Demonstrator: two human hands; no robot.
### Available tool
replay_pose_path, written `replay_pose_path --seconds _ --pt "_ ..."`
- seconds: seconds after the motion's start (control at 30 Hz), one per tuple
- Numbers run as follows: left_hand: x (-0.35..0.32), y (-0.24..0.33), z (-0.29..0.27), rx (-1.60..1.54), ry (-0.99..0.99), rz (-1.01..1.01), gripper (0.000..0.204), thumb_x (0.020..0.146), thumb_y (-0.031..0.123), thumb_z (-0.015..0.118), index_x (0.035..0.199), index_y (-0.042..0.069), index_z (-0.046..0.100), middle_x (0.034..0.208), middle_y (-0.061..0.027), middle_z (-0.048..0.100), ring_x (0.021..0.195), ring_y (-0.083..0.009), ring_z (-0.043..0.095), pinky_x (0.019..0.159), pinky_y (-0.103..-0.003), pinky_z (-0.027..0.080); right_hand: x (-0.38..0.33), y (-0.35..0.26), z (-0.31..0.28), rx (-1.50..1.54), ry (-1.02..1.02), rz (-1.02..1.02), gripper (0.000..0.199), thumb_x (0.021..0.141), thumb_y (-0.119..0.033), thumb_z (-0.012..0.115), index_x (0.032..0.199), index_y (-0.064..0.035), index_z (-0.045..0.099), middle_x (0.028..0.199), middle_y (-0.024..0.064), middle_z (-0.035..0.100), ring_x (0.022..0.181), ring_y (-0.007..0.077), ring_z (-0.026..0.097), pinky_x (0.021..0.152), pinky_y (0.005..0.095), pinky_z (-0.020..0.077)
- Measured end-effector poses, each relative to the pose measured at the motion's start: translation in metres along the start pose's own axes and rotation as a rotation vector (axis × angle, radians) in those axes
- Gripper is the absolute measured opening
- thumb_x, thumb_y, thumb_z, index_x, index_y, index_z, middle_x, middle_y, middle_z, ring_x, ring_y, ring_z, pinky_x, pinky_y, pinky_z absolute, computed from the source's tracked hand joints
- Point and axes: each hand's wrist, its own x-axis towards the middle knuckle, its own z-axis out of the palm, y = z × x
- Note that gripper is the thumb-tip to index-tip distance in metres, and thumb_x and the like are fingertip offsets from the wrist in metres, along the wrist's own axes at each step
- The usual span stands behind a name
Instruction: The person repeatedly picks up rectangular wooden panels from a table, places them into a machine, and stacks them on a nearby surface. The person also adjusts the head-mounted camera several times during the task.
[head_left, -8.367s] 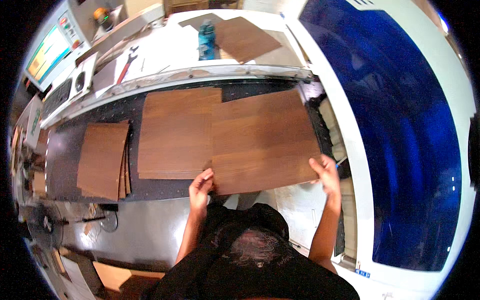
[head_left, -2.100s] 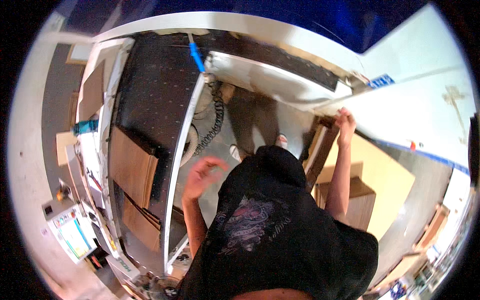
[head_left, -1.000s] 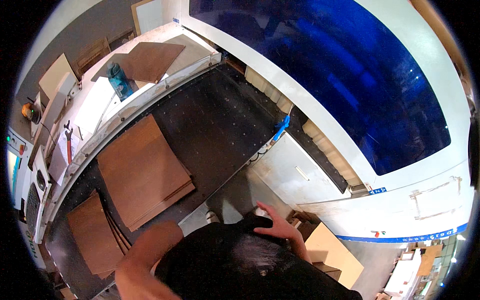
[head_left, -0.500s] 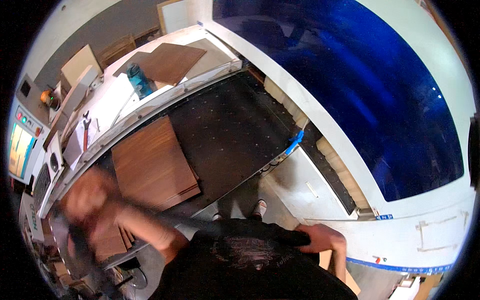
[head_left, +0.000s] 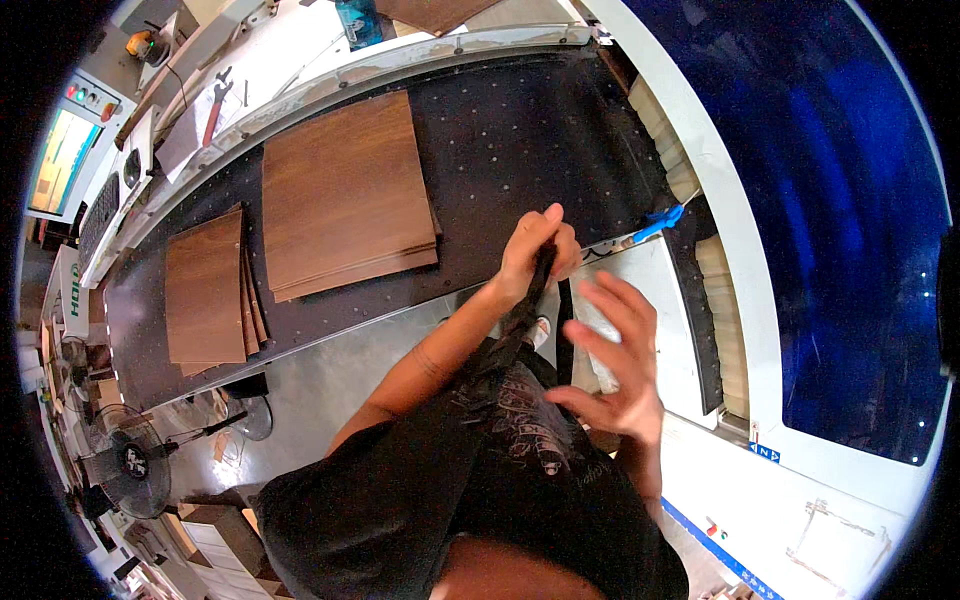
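In front of my chest, my left hand (head_left: pixel 537 252) is closed around a black cloth strap (head_left: pixel 527 305) that hangs down toward my black shirt (head_left: pixel 400 490). Whether the strap is part of a garment or a separate piece, I cannot tell. My right hand (head_left: pixel 610 365) is just to the right, slightly blurred, its fingers spread and nothing in them. Beyond my hands, a larger stack of brown wood-grain panels (head_left: pixel 345 195) lies on the black table (head_left: pixel 510 130). To its left lies a smaller, slightly fanned stack of panels (head_left: pixel 205 290).
A blue-handled tool (head_left: pixel 658 222) lies at the table's right edge, near a white machine with a dark blue window (head_left: pixel 800 200). Red-handled pliers (head_left: pixel 215 108), a blue bottle (head_left: pixel 358 22), a keyboard (head_left: pixel 100 213) and a screen (head_left: pixel 62 160) are at the far left. A fan (head_left: pixel 130 460) stands lower left.
My left hand has swung from the far left, over the panels, to in front of my chest with the strap. My right hand has risen from my right side and spread its fingers. The view has shifted.
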Motion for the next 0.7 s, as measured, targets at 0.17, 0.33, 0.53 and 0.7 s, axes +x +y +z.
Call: replay_pose_path --seconds 0.17,0.33,0.53,0.7 --pt "-0.011 0.005 -0.008 -0.003 0.090 -0.114 0.072 0.112 0.045 0.046 0.053 0.005 0.058 0.048 -0.0021 0.050 0.048 -0.0123 0.049 0.053 -0.028 0.041 0.055 0.006 0.054 0.074 -0.108 -0.205 0.054 0.068 -0.029 0.088 0.119 -0.0150 0.074 0.129 0.0072 0.070 0.122 0.0289 0.063 0.105 0.0450 0.0471" --pt "-0.047 0.027 -0.014 0.444 0.129 -0.175 0.043 0.111 0.036 0.050 0.092 0.000 0.066 0.079 -0.0036 0.065 0.073 -0.0091 0.060 0.064 -0.026 0.046 0.058 0.007 0.067 0.360 -0.110 0.051 0.036 0.068 -0.016 0.091 0.101 -0.0095 0.077 0.097 0.0075 0.077 0.090 0.0253 0.075 0.076 0.0355 0.0556" --pt "-0.116 0.084 0.008 0.602 0.290 0.958 0.054 0.095 0.051 0.068 0.118 0.004 0.056 0.089 -0.0098 0.065 0.078 -0.0231 0.059 0.071 -0.039 0.046 0.043 -0.020 0.070 0.484 -0.027 0.415 0.026 0.066 0.009 0.085 0.089 -0.0006 0.076 0.082 0.0088 0.076 0.071 0.0151 0.072 0.065 0.0270 0.0539" --pt "-0.133 0.108 0.036 0.885 0.189 1.451 0.018 0.109 0.032 0.047 0.118 0.023 0.060 0.098 0.0020 0.061 0.077 -0.0190 0.059 0.070 -0.040 0.043 0.046 -0.037 0.076 0.542 -0.042 0.529 0.025 0.070 0.010 0.084 0.091 0.0009 0.075 0.086 0.0082 0.076 0.078 0.0129 0.071 0.069 0.0264 0.0546"
